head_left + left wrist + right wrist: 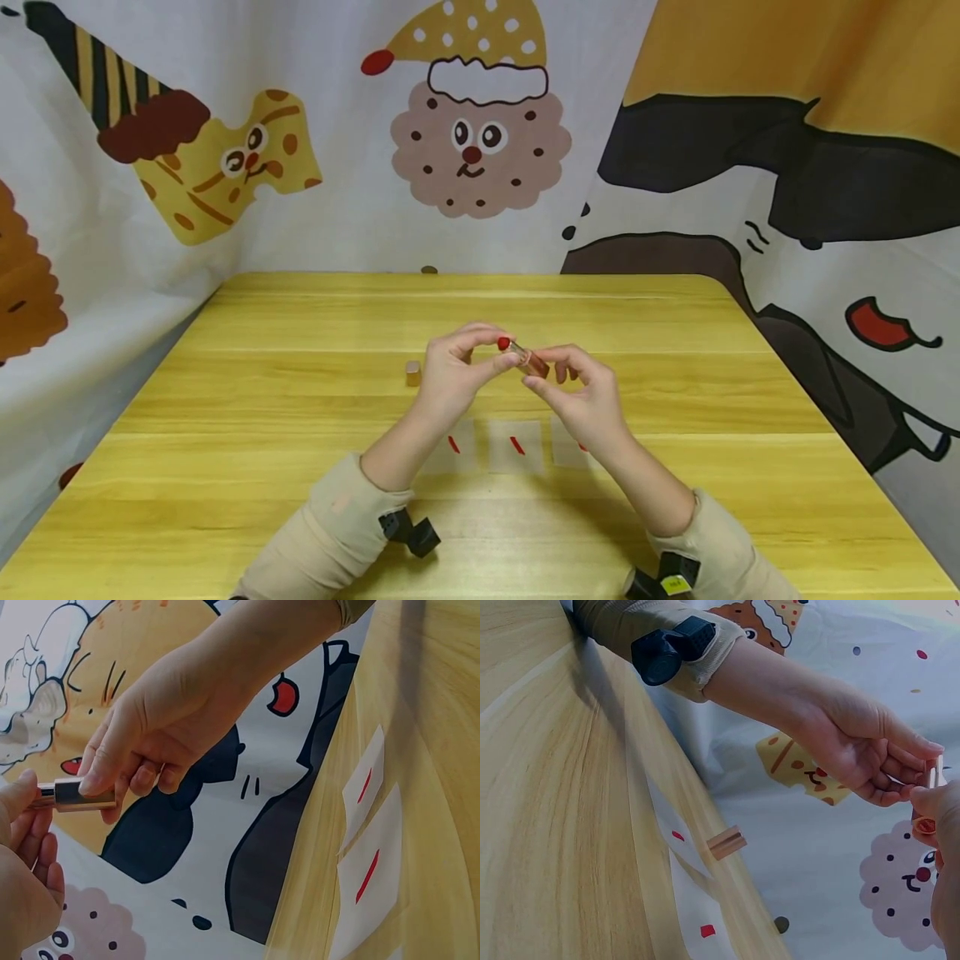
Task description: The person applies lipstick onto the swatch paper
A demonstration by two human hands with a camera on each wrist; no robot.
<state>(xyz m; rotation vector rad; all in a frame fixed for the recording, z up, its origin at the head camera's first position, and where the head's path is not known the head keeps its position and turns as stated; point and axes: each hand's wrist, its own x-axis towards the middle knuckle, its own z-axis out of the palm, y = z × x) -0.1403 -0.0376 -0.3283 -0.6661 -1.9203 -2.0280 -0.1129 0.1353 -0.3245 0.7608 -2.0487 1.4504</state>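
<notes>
Cartoon-printed cloth (pixel 337 208) round the table (pixel 187 467) suggests a booth.

At the left edge of the frame, a left hand (pixel 22 877) pinched one end of a shiny metallic tube (pixel 71 795), while a right hand (pixel 157 724), extending from the top right, pinched the other end. Two white papers (pixel 364 919), each bearing a red stroke (pixel 367 876), lay on a wooden table (pixel 442 787) at right; cartoon-printed cloth (pixel 169 904) hung behind the hands.
</notes>
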